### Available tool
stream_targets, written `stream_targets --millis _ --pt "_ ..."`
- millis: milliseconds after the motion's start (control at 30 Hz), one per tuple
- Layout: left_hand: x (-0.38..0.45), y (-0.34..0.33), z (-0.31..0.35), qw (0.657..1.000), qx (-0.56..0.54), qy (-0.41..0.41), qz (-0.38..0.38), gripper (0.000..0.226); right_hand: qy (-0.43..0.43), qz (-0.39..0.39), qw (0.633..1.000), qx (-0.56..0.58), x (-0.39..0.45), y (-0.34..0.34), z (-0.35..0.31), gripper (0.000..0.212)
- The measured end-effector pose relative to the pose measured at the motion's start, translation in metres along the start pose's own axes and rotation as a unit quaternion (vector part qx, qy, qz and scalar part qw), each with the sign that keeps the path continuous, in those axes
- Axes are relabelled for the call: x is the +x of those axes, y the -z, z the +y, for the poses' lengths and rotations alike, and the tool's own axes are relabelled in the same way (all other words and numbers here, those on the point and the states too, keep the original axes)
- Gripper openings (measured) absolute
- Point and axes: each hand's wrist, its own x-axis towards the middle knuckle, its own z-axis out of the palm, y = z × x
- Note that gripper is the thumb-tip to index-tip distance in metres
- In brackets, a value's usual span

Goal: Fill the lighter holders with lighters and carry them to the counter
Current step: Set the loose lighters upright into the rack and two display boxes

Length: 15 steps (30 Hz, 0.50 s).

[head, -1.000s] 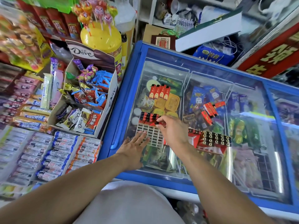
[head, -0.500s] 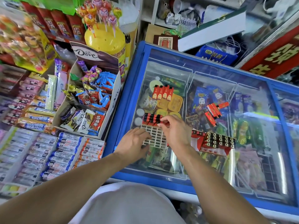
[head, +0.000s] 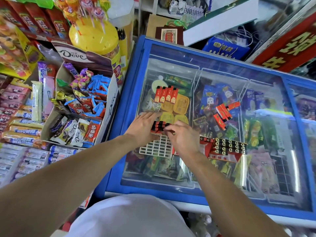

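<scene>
Hands meet over a white gridded lighter holder (head: pixel 158 147) lying flat on the glass lid of a blue chest freezer (head: pixel 171 190). In the head view, the left hand (head: pixel 142 130) lies across the holder's far left corner, its fingers stretched fairly straight and pressed against the left side of a short row of red-and-black lighters (head: pixel 159 127) standing in the holder's far slots. The right hand (head: pixel 183 139) comes in from the right with fingers curled, its fingertips (head: pixel 168 130) pinching at the top of that same row; whether it grips a single lighter cannot be told. Most of the holder's near slots stand unfilled.

Just right of the right hand, a second holder (head: pixel 228 147), red-sided, sits on the glass packed with dark lighter tops. Farther back on the lid, four red lighters (head: pixel 166 94) lie side by side, and a loose cluster of red lighters (head: pixel 224 115) lies to the right, well apart from the hands.

Left of the freezer stands an open Dove carton (head: pixel 109 103) heaped with wrapped sweets, and behind it a yellow lollipop tub (head: pixel 94 38).
</scene>
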Motion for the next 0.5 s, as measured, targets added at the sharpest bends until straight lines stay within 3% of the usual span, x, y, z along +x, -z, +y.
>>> stream_targets --millis 200,367,500 --pt "0.0 -0.009 -0.002 0.999 -0.033 -0.012 0.015 0.076 0.024 -0.01 1.0 0.001 0.002 -0.003 -0.003 0.011" --pt "0.001 -0.001 0.0 0.998 -0.058 -0.017 0.008 0.06 0.049 -0.068 0.996 -0.002 0.009 0.01 -0.001 0.017" --pt "0.001 0.01 0.005 0.997 -0.074 0.001 -0.006 0.046 -0.003 -0.084 0.995 0.047 0.035 0.034 0.008 0.025"
